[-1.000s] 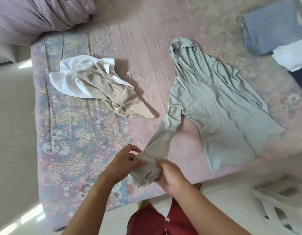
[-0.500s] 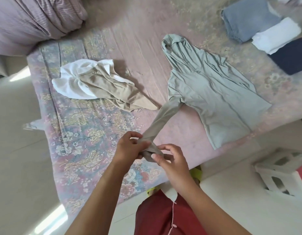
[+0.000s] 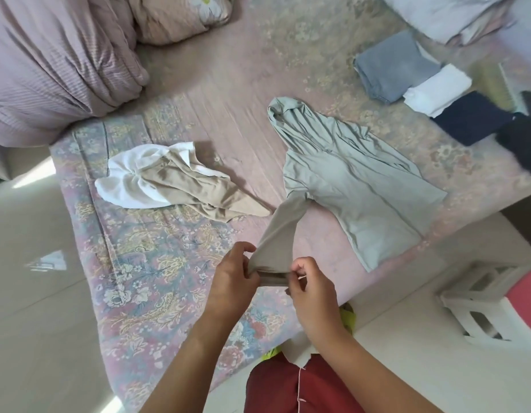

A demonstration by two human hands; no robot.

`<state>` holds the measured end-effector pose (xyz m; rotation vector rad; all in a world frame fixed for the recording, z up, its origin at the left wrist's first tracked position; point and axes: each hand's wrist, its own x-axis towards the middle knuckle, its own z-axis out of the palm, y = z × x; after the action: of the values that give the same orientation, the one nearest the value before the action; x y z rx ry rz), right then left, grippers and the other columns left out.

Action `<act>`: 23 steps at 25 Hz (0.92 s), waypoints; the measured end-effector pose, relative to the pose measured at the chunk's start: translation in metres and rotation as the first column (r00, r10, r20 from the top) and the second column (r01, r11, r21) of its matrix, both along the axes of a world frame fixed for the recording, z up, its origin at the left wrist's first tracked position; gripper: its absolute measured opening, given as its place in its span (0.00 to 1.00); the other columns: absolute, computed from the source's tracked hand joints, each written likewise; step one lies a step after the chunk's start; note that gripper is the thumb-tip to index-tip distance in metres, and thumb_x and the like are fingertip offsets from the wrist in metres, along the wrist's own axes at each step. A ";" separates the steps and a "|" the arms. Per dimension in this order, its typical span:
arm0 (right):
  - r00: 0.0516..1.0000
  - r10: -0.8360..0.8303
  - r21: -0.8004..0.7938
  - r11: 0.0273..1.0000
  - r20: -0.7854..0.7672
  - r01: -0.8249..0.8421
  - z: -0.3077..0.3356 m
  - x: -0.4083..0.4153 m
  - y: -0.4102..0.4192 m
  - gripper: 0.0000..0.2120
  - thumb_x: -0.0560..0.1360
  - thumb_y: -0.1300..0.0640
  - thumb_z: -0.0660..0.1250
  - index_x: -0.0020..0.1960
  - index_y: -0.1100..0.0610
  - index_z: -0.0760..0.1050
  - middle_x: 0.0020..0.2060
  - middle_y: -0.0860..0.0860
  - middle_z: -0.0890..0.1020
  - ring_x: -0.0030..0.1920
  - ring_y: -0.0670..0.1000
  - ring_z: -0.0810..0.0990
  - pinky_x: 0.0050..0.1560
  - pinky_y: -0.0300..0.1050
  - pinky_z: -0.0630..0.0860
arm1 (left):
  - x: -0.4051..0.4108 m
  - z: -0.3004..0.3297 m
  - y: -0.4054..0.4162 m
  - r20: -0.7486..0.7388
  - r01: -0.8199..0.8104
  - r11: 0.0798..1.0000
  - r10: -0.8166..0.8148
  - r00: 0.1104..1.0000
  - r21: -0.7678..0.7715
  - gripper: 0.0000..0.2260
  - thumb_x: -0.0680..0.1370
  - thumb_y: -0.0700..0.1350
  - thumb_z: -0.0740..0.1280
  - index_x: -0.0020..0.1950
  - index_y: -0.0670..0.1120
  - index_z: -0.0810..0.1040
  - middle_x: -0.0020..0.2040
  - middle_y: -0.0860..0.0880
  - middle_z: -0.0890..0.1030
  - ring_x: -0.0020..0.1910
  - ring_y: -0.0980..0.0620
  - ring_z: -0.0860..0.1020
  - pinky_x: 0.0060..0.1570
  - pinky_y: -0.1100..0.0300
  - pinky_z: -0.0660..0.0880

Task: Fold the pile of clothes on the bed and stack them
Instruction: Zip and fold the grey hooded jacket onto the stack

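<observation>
Head view, bottom centre: the left hand (image 3: 233, 278) and right hand (image 3: 310, 286) each pinch the cuff end of the hooded top's sleeve (image 3: 280, 234), stretched taut off the bed (image 3: 145, 293). Beyond, the sage-green hooded top (image 3: 353, 186) lies flat at centre right. It looks thin, light, limp and somewhat slick, so cuffs, hem and shoulder seams likely give the surest hold. Centre left lies an unfolded beige and white heap (image 3: 175, 180); folded clothes (image 3: 431, 84) sit upper right.

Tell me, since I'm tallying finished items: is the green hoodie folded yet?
Not folded. The hoodie lies spread flat on the bed, hood out, while both hands grip its sleeve cuff.
</observation>
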<state>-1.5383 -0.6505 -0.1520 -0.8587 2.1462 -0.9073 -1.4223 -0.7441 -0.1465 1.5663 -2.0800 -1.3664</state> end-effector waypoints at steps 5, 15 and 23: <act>0.943 0.178 0.135 0.980 -0.281 -0.144 0.006 0.027 0.004 0.11 0.76 0.61 0.63 0.56 0.51 0.68 0.50 0.51 0.75 0.41 0.56 0.78 0.36 0.48 0.71 | 0.014 -0.006 0.016 0.288 0.365 0.773 -0.244 0.926 -0.518 0.25 0.51 0.24 0.76 0.43 0.39 0.73 0.42 0.42 0.73 0.28 0.47 0.75 0.19 0.65 0.66; 0.943 0.240 0.372 0.874 0.230 -0.313 -0.014 0.065 0.001 0.08 0.78 0.59 0.56 0.52 0.56 0.73 0.45 0.52 0.79 0.43 0.53 0.76 0.43 0.47 0.71 | 0.082 -0.055 0.006 0.153 0.413 0.877 -0.385 0.910 -0.248 0.10 0.65 0.30 0.68 0.40 0.44 0.81 0.48 0.56 0.76 0.35 0.58 0.79 0.35 0.70 0.73; 0.821 -0.009 0.175 0.978 0.571 -0.111 -0.011 0.002 -0.019 0.04 0.74 0.58 0.69 0.49 0.53 0.77 0.36 0.48 0.78 0.35 0.44 0.77 0.43 0.41 0.75 | 0.017 -0.031 -0.033 -0.054 0.216 0.975 -0.213 0.975 0.046 0.16 0.74 0.31 0.65 0.52 0.52 0.75 0.47 0.53 0.79 0.48 0.62 0.77 0.46 0.73 0.72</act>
<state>-1.5361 -0.6691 -0.1628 -0.4572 1.6406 -0.7781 -1.4055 -0.7767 -0.1772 1.3424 -2.2550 -1.5235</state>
